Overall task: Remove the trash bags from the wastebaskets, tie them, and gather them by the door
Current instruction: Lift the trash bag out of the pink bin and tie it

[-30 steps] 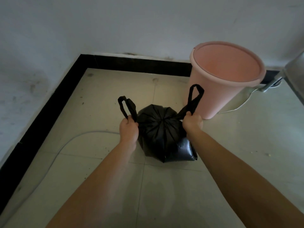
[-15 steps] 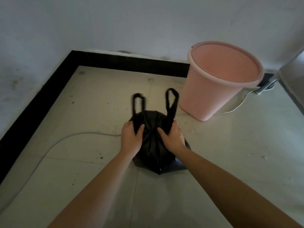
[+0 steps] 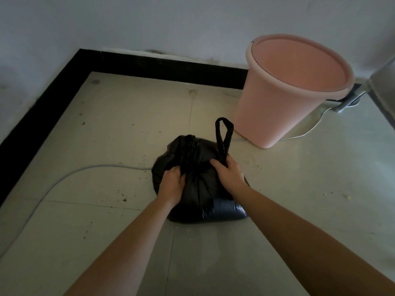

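Your black trash bag point(image 3: 201, 189) sits on the tiled floor point(image 3: 106, 129), just in front of the pink wastebasket point(image 3: 284, 99), which stands apart from it and has no liner inside. Both your hands are on the top of the bag, one on each side of its gathered neck. Your left hand point(image 3: 172, 184) is curled closed on the bunched plastic at the left, where one handle lies folded down over the bag. Your right hand point(image 3: 228, 174) is closed around the base of the other handle loop point(image 3: 223, 135), which stands upright above your knuckles. A pale cable point(image 3: 64, 178) runs along the floor to the bag's left side.
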The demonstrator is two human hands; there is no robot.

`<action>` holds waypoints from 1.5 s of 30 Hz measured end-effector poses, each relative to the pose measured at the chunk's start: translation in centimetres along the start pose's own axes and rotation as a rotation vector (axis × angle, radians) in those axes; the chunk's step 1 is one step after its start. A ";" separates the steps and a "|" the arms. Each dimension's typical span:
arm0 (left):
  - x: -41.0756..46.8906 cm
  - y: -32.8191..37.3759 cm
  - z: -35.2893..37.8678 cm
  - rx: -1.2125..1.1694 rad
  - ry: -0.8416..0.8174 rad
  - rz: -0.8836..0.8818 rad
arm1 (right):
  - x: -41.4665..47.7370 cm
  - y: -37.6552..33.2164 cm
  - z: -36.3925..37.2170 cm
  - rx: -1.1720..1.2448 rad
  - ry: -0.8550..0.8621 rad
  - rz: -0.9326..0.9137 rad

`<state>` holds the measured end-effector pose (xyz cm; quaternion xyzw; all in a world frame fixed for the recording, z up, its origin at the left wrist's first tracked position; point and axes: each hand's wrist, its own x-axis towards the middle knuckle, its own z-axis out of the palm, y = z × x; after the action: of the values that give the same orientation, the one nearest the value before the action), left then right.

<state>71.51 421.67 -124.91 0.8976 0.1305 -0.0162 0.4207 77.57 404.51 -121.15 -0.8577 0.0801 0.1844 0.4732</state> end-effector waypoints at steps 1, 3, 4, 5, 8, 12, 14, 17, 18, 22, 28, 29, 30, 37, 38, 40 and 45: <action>-0.1 0.5 -0.5 -0.066 -0.013 -0.034 | -0.2 -0.5 0.0 0.020 0.008 -0.013; -0.2 1.8 -2.1 -0.212 0.005 -0.087 | -0.6 -1.5 -0.2 0.024 0.049 -0.053; 0.0 2.5 -2.9 -0.263 0.064 -0.088 | -0.7 -2.0 -0.3 0.005 0.078 -0.079; 0.2 3.3 -3.8 -0.291 0.135 -0.074 | -0.6 -2.4 -0.4 -0.016 0.110 -0.118; 0.9 6.6 -6.2 -0.448 0.280 -0.058 | -0.5 -4.6 -0.9 -0.059 0.166 -0.226; 0.8 10.9 -8.8 -0.549 0.331 0.019 | -0.7 -7.7 -2.5 -0.004 0.182 -0.379; 0.5 11.9 -9.8 -0.569 0.389 0.051 | -1.3 -8.8 -3.6 -0.026 0.150 -0.478; 0.4 13.4 -11.1 -0.708 0.412 0.092 | -2.1 -10.2 -5.2 -0.019 0.090 -0.556; 0.3 13.9 -11.4 -0.759 0.406 0.094 | -2.3 -10.6 -5.6 -0.021 0.054 -0.565; 0.6 14.8 -12.2 -0.955 0.228 -0.038 | -2.5 -11.8 -6.8 -0.076 -0.111 -0.625; 0.1 13.2 -12.5 -0.927 -0.014 -0.240 | -2.5 -11.3 -8.4 -0.258 -0.373 -0.596; -0.2 13.1 -12.5 -0.868 0.003 -0.214 | -2.6 -11.2 -8.5 -0.287 -0.403 -0.598; -0.6 13.0 -12.4 -0.836 0.006 -0.198 | -2.6 -11.1 -8.6 -0.319 -0.427 -0.600; -1.6 12.5 -12.2 -0.782 -0.167 -0.197 | -4.0 -12.6 -9.3 -0.431 -0.594 -0.465; -2.0 12.8 -12.4 -0.794 -0.220 -0.184 | -4.3 -12.9 -9.2 -0.449 -0.610 -0.444; -2.8 13.1 -12.5 -0.893 -0.326 -0.153 | -4.7 -13.2 -8.9 -0.493 -0.646 -0.408; -2.2 12.6 -11.5 -1.025 -0.183 -0.323 | -5.1 -12.6 -8.4 -0.435 -0.691 -0.381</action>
<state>71.58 422.15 -107.71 0.5411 0.2208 -0.0928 0.8061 78.83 404.02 -105.22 -0.8249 -0.2825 0.3821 0.3061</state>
